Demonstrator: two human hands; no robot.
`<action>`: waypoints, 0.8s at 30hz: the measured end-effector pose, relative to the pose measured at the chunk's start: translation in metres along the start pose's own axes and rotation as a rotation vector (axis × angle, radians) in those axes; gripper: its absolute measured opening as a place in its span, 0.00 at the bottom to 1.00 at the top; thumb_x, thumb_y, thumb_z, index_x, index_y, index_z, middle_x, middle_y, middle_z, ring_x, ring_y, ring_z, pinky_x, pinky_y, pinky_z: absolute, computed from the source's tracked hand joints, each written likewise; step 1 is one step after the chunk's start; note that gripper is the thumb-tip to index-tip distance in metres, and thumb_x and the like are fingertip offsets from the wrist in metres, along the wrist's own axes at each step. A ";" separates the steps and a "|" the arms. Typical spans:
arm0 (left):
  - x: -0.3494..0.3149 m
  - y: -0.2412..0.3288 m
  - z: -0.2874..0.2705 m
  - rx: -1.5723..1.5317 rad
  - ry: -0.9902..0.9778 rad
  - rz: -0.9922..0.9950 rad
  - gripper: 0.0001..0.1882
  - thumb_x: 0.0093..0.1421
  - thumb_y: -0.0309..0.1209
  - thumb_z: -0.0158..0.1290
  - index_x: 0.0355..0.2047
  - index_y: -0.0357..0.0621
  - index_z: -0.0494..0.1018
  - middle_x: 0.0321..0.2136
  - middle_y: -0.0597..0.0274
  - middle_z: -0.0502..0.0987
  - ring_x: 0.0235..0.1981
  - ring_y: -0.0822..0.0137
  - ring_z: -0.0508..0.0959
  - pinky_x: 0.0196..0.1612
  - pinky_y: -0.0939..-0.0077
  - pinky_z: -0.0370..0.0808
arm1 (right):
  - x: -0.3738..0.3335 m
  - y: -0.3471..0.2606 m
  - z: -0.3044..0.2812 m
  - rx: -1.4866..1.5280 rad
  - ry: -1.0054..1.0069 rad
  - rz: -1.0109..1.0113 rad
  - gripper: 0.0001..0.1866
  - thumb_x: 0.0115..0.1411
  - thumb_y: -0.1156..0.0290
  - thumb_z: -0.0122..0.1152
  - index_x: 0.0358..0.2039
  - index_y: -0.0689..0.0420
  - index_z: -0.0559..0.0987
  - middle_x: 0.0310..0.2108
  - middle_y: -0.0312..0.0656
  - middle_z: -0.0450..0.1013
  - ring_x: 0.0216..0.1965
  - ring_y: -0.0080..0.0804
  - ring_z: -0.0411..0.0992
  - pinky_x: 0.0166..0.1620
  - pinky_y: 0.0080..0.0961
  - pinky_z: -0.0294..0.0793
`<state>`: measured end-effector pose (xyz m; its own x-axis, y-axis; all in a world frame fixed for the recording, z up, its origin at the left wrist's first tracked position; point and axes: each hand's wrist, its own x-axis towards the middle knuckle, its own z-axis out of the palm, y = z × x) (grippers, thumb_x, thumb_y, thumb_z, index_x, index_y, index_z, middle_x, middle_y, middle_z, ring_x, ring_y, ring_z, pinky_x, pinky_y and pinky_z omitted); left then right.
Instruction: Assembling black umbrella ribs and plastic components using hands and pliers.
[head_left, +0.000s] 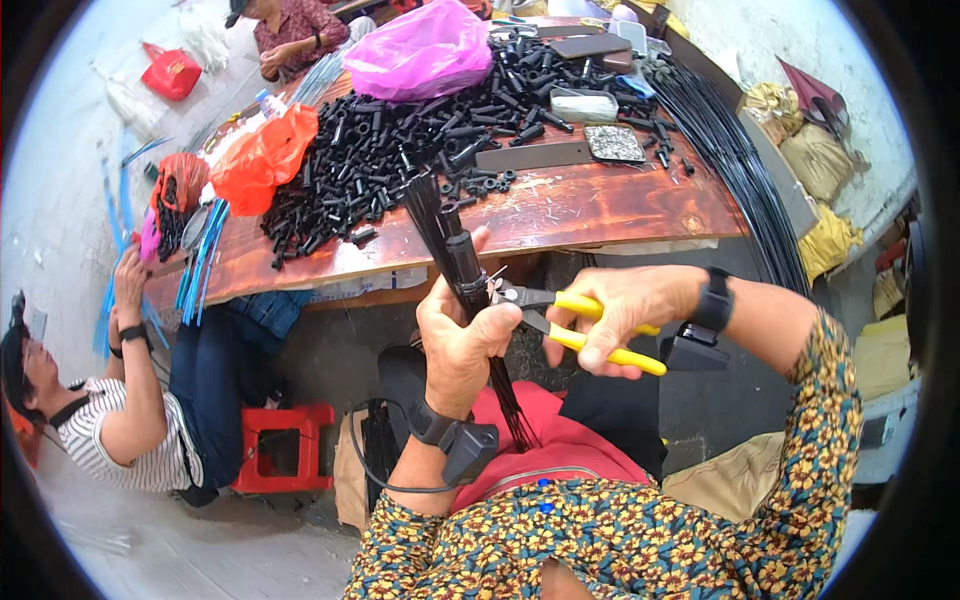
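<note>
My left hand (pixel 458 325) is closed round a bundle of thin black rods (pixel 432 218), which stands tilted in front of my body. A black tubular piece (pixel 459 250) sits among the rods just above my fingers. Yellow-handled pliers (pixel 610 352) are gripped in my right hand (pixel 608 310), one handle under the fingers and the other by the thumb. The metal jaws of the pliers reach the side of the bundle, right beside my left thumb. A short thin pale piece sticks out near the jaws. What exactly lies between the jaws is too small to tell.
Across the wooden table (pixel 600 215) spreads a large heap of black tubular parts (pixel 350 170). A pink bag (pixel 420 50), an orange bag (pixel 265 160) and a tin of small metal pieces (pixel 614 143) lie there. Long black rods (pixel 730 160) line the right edge. Two people sit nearby; a red stool (pixel 285 450) stands left.
</note>
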<state>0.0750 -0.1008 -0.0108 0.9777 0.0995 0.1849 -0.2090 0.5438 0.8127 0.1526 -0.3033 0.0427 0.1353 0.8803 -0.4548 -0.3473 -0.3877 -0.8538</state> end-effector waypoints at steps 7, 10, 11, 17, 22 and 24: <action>0.001 0.003 0.002 0.271 0.070 -0.041 0.24 0.51 0.31 0.65 0.46 0.31 0.72 0.15 0.73 0.67 0.11 0.82 0.62 0.15 0.84 0.59 | -0.008 -0.003 0.033 -1.658 0.875 -0.386 0.30 0.47 0.65 0.63 0.50 0.64 0.69 0.34 0.54 0.68 0.35 0.48 0.70 0.39 0.44 0.70; 0.002 0.006 0.002 0.181 -0.002 -0.043 0.31 0.51 0.31 0.65 0.53 0.30 0.69 0.17 0.72 0.67 0.12 0.82 0.62 0.15 0.84 0.59 | -0.014 0.001 0.024 -1.707 0.867 -0.639 0.25 0.48 0.70 0.65 0.47 0.64 0.71 0.27 0.48 0.70 0.27 0.41 0.72 0.31 0.38 0.71; 0.002 0.005 0.003 0.144 -0.030 -0.026 0.35 0.51 0.31 0.64 0.58 0.30 0.65 0.18 0.72 0.68 0.12 0.81 0.62 0.16 0.84 0.59 | -0.010 0.003 0.019 -1.194 0.654 -0.473 0.23 0.51 0.69 0.65 0.46 0.64 0.72 0.25 0.47 0.71 0.24 0.37 0.73 0.28 0.34 0.72; 0.004 0.002 -0.002 0.105 -0.061 -0.122 0.23 0.55 0.29 0.61 0.48 0.29 0.71 0.16 0.70 0.66 0.11 0.79 0.62 0.16 0.82 0.59 | -0.002 0.004 0.006 -0.331 0.114 0.073 0.29 0.51 0.51 0.67 0.43 0.63 0.72 0.25 0.43 0.73 0.24 0.28 0.72 0.27 0.25 0.70; 0.007 0.005 0.001 0.224 0.021 -0.074 0.19 0.55 0.29 0.61 0.45 0.30 0.72 0.13 0.72 0.64 0.11 0.80 0.61 0.15 0.82 0.59 | -0.017 -0.006 0.036 -1.755 0.982 -0.395 0.22 0.53 0.66 0.62 0.45 0.64 0.70 0.29 0.49 0.70 0.33 0.44 0.72 0.38 0.37 0.72; 0.005 0.003 0.001 0.183 -0.012 -0.071 0.23 0.54 0.30 0.62 0.47 0.30 0.71 0.13 0.73 0.64 0.11 0.80 0.61 0.16 0.83 0.58 | -0.018 -0.001 0.027 -1.805 0.930 -0.524 0.22 0.53 0.65 0.65 0.43 0.66 0.71 0.27 0.47 0.72 0.29 0.36 0.75 0.32 0.31 0.74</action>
<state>0.0790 -0.0998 -0.0067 0.9901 0.0559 0.1288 -0.1404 0.3880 0.9109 0.1252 -0.3110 0.0584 0.4131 0.8271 0.3812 0.8685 -0.4837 0.1085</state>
